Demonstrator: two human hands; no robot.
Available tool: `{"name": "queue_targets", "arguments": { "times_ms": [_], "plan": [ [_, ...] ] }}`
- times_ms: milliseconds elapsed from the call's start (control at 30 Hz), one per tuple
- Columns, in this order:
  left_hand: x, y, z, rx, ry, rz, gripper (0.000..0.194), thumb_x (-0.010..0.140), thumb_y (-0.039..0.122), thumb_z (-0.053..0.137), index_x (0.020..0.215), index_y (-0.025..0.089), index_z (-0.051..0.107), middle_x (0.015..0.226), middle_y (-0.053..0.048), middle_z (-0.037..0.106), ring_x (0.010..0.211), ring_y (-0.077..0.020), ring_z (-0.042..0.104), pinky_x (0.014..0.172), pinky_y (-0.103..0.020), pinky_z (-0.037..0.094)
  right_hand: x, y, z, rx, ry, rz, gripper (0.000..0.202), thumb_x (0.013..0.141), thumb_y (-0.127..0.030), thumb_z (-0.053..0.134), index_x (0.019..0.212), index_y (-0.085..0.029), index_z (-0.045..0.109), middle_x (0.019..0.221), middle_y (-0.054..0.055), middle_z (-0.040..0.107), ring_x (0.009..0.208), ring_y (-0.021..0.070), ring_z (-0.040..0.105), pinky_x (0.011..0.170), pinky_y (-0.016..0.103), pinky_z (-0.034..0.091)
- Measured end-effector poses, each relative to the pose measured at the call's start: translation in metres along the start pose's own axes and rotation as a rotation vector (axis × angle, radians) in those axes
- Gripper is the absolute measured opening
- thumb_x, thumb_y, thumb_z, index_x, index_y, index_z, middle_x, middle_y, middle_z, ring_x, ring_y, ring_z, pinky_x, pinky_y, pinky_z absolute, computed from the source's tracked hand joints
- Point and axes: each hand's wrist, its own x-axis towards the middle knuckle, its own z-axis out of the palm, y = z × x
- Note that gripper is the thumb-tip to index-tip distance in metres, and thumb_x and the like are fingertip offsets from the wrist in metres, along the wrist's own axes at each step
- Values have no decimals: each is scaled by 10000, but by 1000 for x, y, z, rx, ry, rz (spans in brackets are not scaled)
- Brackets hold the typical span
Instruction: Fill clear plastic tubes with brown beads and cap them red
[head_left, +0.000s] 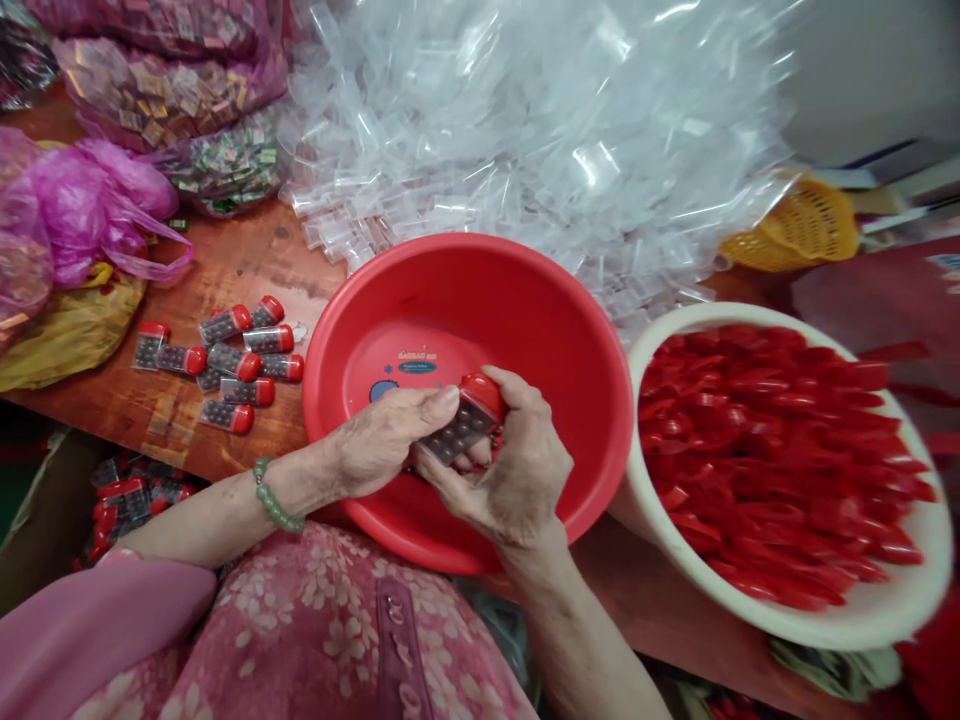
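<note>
Over a red plastic basin (pixel 570 330), my left hand (pixel 390 430) and my right hand (pixel 525 460) come together around a small clear container (pixel 459 430) filled with dark round beads and topped by a red cap. My left thumb presses at its near left side. The right fingers wrap its right side and the red cap. On the table left of the basin lie several similar red-capped containers (pixel 238 364), loosely grouped. What lies under my hands in the basin is mostly hidden.
A white tub (pixel 641 400) full of red caps (pixel 772 460) stands right. Behind the basin rises a big heap of clear plastic sleeves (pixel 510 130). Pink bags (pixel 90 200) sit at left, a yellow basket (pixel 802 225) at back right. A box below holds more capped containers (pixel 127 500).
</note>
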Motion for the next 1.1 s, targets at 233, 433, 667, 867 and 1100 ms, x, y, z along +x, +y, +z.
{"name": "queue_targets", "arguments": {
  "times_ms": [233,433,667,867,1100],
  "plan": [
    [0,-5,4,50,11,56,500,826,614,650,757,119,679,733,-50,657,680,-109,608,695,-220,495,-7,1,0,17,18,25,701,755,-413,692,1378,-239,422,1062,122,650,906,286,683,741,421,599],
    [-4,-3,8,118,23,64,490,854,617,604,815,130,638,800,-53,642,740,-121,586,737,-240,477,-8,6,-15,194,-101,60,792,752,-387,760,1443,-228,407,1198,140,644,1053,291,666,878,443,586],
    [-9,8,15,431,-11,23,377,968,500,443,885,148,549,847,-34,570,753,-118,501,769,-281,422,-4,18,-34,732,-141,472,291,861,-250,702,1149,-291,711,989,29,716,905,180,684,807,350,573],
    [-8,8,17,507,-25,-8,222,990,329,372,909,167,501,886,-31,564,795,-124,503,835,-301,427,-4,3,-19,1017,55,783,193,778,-221,780,948,-313,786,806,-14,728,544,93,605,479,238,509],
    [-7,6,19,544,-3,22,245,985,351,365,843,176,465,832,-24,514,770,-132,484,784,-308,425,5,-15,-16,1129,236,980,151,677,-274,847,817,-263,790,653,-14,725,411,80,537,371,212,466]
  ]
}}
